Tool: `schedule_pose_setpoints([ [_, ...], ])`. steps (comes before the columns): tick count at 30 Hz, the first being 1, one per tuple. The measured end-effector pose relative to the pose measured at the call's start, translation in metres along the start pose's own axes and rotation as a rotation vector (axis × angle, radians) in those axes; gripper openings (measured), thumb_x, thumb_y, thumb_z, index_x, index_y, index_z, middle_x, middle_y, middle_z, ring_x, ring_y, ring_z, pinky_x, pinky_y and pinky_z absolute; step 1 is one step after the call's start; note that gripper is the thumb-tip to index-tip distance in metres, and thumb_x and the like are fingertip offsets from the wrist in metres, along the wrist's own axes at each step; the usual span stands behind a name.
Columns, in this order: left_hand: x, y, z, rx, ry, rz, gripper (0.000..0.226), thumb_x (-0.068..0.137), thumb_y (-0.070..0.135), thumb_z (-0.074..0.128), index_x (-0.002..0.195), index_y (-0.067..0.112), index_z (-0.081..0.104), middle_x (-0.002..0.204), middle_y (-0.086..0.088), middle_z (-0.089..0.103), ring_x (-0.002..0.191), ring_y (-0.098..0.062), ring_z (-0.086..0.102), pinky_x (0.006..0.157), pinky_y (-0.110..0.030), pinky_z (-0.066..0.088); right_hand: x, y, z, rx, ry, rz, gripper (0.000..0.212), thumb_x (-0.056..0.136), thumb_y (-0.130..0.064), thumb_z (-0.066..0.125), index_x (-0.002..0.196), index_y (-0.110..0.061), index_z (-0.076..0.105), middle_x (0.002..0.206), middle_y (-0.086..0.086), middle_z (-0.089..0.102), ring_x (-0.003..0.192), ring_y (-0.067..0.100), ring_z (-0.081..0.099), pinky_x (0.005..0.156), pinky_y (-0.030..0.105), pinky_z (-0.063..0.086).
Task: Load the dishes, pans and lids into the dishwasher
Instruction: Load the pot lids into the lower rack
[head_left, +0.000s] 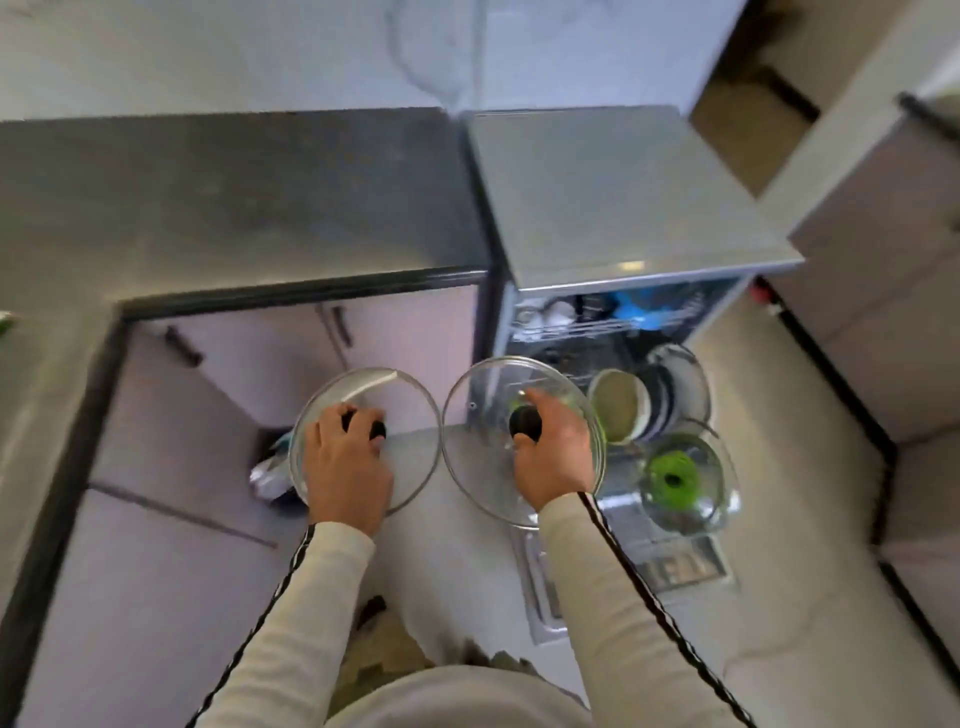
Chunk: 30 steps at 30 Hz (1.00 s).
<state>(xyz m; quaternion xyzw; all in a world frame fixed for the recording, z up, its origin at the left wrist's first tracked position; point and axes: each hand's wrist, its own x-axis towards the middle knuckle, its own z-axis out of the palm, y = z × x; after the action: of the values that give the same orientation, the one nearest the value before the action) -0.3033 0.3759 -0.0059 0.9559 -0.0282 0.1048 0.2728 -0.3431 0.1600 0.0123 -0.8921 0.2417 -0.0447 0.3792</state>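
Note:
My left hand (345, 462) grips the black knob of a round glass lid (410, 415), held flat over the floor in front of the cabinets. My right hand (558, 452) grips the black knob of a second glass lid (478, 457), held over the left edge of the open dishwasher (613, 208). The pulled-out lower rack (623, 499) holds a pale pan (618, 405), dark plates and a rimmed dish (680, 384) standing on edge. A third glass lid with a green knob (675, 475) lies in the rack's near right part.
The upper rack (613, 317) carries white cups and a blue item. A dark L-shaped counter (234, 197) runs at left with cabinet doors (291, 358) below. The lowered dishwasher door (550, 597) lies near my feet. More cabinets (893, 312) stand at right.

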Motion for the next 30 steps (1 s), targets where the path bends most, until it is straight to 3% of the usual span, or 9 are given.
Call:
schedule_pose_setpoints([
  [6,0.019,0.074,0.092,-0.049,-0.322,0.192,0.028,0.077,-0.008,0.065,0.099,0.009,0.067,0.109,-0.013,0.057,0.102,-0.036,0.048,0.092,-0.047,0.045,0.026,0.1,-0.032,-0.036,0.151,0.316,0.047,0.088,-0.011,0.065,0.132,-0.026,0.055,0.129,0.003,0.059,0.12,0.029,0.05,0.102,0.041,0.044],
  [10,0.041,0.091,0.158,-0.139,-0.566,0.161,0.032,0.084,-0.004,0.064,0.112,0.013,0.065,0.117,-0.01,0.056,0.112,-0.034,0.047,0.1,-0.045,0.042,0.039,0.154,-0.033,-0.034,0.118,0.507,0.04,0.091,-0.011,0.062,0.128,-0.023,0.058,0.127,0.004,0.061,0.112,0.03,0.056,0.094,0.039,0.047],
  [14,0.06,0.107,0.227,-0.083,-0.82,0.168,0.032,0.095,0.01,0.058,0.126,0.017,0.056,0.126,-0.006,0.05,0.119,-0.029,0.046,0.104,-0.043,0.04,0.046,0.208,-0.04,0.003,0.085,0.702,0.036,0.093,-0.009,0.061,0.127,-0.023,0.06,0.126,0.006,0.062,0.111,0.032,0.058,0.093,0.035,0.046],
  [19,0.068,0.123,0.326,-0.001,-1.021,0.127,0.036,0.095,0.006,0.056,0.13,0.012,0.056,0.132,-0.014,0.049,0.12,-0.032,0.05,0.103,-0.035,0.036,0.067,0.296,-0.043,0.099,0.085,0.792,0.04,0.09,-0.003,0.06,0.122,-0.027,0.064,0.119,0.003,0.067,0.106,0.027,0.062,0.091,0.028,0.046],
  [23,0.054,0.119,0.406,-0.034,-1.084,-0.025,0.031,0.097,0.012,0.053,0.128,0.014,0.058,0.121,-0.01,0.058,0.113,-0.033,0.057,0.1,-0.042,0.045,0.101,0.383,-0.03,0.126,0.103,0.764,0.041,0.09,-0.001,0.058,0.12,-0.028,0.065,0.115,-0.002,0.067,0.101,0.02,0.06,0.092,0.027,0.045],
  [27,0.021,0.091,0.485,-0.071,-1.06,-0.105,0.038,0.085,0.05,0.038,0.116,0.038,0.055,0.109,-0.008,0.065,0.096,-0.035,0.066,0.089,-0.051,0.054,0.148,0.472,-0.005,0.174,0.041,0.716,0.042,0.093,-0.004,0.056,0.121,-0.034,0.065,0.11,-0.012,0.062,0.099,0.014,0.056,0.092,0.026,0.044],
  [30,0.0,0.102,0.523,-0.087,-0.959,-0.136,0.041,0.091,0.038,0.036,0.118,0.024,0.063,0.093,-0.007,0.066,0.082,-0.032,0.063,0.079,-0.038,0.053,0.183,0.524,0.011,0.175,-0.052,0.69,0.041,0.095,-0.01,0.056,0.123,-0.038,0.064,0.106,-0.009,0.063,0.097,0.013,0.056,0.09,0.021,0.04],
])
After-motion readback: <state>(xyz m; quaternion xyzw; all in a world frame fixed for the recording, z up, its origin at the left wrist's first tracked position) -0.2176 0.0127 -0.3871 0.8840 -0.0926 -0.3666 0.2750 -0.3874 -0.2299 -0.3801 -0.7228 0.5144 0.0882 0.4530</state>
